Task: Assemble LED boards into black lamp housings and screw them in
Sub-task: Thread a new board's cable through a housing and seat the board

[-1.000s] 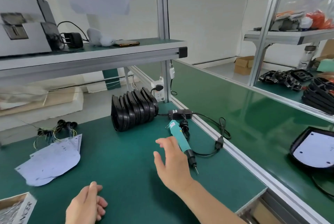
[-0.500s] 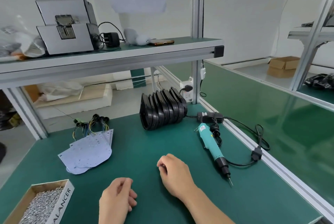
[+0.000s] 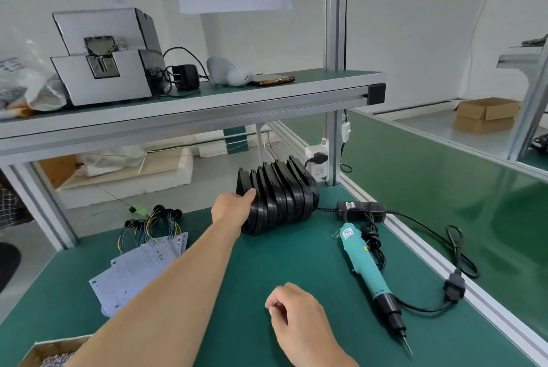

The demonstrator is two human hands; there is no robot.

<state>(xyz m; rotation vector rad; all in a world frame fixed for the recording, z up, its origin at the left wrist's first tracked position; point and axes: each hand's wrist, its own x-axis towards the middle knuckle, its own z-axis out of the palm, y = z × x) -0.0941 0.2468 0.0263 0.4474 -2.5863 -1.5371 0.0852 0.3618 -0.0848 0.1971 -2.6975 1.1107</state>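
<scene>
The fetching of a housing was judged to be in hand: the row of black lamp housings [image 3: 278, 197], stood at the back of the green mat [image 3: 296, 263], was gripped at its near end by the left hand [image 3: 232, 206], the right hand [image 3: 296, 316] was left loosely curled and empty, and one shell would need to be peeled free.

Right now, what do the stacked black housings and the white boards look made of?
Black housings: probably moulded plastic, semi-gloss, judging by soft highlights along their rims. White boards: thin rigid sheets, matte white coating; core material cannot be told.

Phone [image 3: 272, 79], pwr adapter [image 3: 185, 76] on shelf [image 3: 207, 105].
</scene>
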